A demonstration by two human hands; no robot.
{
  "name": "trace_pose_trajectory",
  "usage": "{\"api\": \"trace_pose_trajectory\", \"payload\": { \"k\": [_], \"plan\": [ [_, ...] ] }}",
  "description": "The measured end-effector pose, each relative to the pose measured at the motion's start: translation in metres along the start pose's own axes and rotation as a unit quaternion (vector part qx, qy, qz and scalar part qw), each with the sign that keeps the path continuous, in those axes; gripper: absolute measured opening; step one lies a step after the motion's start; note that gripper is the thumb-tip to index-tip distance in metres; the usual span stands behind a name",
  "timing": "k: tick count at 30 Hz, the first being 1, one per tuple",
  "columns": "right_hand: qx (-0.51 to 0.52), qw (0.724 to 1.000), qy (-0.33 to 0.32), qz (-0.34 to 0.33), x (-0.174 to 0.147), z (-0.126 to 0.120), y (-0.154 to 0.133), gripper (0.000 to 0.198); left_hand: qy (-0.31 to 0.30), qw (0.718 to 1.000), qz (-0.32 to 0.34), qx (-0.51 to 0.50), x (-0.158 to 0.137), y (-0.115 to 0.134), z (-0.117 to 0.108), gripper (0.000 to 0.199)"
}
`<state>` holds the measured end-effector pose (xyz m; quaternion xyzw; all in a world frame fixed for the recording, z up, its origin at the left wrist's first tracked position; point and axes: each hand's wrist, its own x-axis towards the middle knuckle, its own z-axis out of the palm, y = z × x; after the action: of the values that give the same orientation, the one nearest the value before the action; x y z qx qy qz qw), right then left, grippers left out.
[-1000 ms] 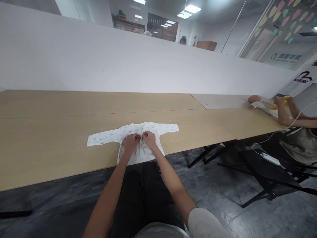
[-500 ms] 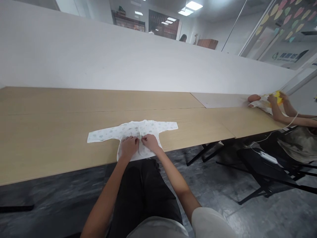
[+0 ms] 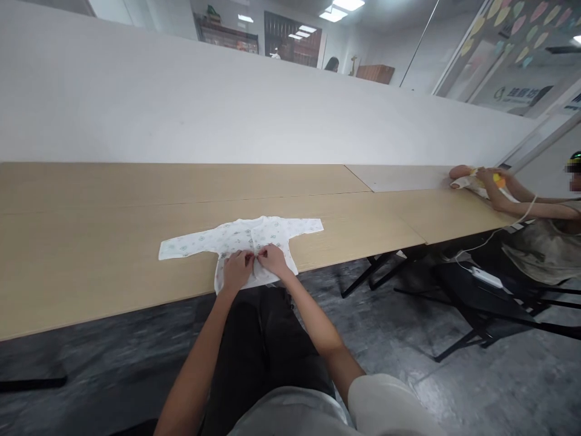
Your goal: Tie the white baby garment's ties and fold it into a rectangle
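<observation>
A small white long-sleeved baby shirt [image 3: 236,236] with a faint printed pattern lies spread on the table, its sleeves stretched out to both sides. Its lower hem reaches the table's front edge. My left hand [image 3: 238,269] is closed in a pinch on the shirt's front, left of the middle opening. Just right of that opening, my right hand [image 3: 272,260] pinches the cloth too. The fingertips of both hands nearly meet. Whatever small fastening may lie between them is hidden by the fingers.
The long wooden table [image 3: 91,242] runs along a white partition [image 3: 181,109]. At the far right a co-worker's arms [image 3: 517,203] reach over a doll [image 3: 460,172] with white and yellow cloth. A black chair [image 3: 476,297] bears a white power strip [image 3: 486,277].
Both hands keep their pinch at the shirt's front with hardly any movement. The view has shifted slightly. The co-worker's hands have moved a little over the doll.
</observation>
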<state>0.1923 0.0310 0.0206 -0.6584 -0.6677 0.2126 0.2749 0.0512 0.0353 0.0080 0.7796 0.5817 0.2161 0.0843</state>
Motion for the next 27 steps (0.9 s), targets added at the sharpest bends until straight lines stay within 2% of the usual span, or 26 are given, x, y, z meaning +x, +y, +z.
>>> {"api": "trace_pose_trajectory", "payload": {
  "k": [12,22,27],
  "plan": [
    [-0.056,0.998,0.025,0.032,-0.003,0.006,-0.010,0.018,-0.021,0.998,0.015,0.053,0.001,0.009,-0.002,0.030],
    [0.004,1.000,0.011,-0.003,-0.003,0.003,-0.004,0.028,-0.008,0.999,0.040,0.028,-0.003,0.007,0.000,0.030],
    [0.011,1.000,0.003,-0.011,-0.004,-0.003,-0.008,0.021,0.002,0.998,0.039,-0.043,-0.003,0.004,-0.001,0.025]
  ]
}}
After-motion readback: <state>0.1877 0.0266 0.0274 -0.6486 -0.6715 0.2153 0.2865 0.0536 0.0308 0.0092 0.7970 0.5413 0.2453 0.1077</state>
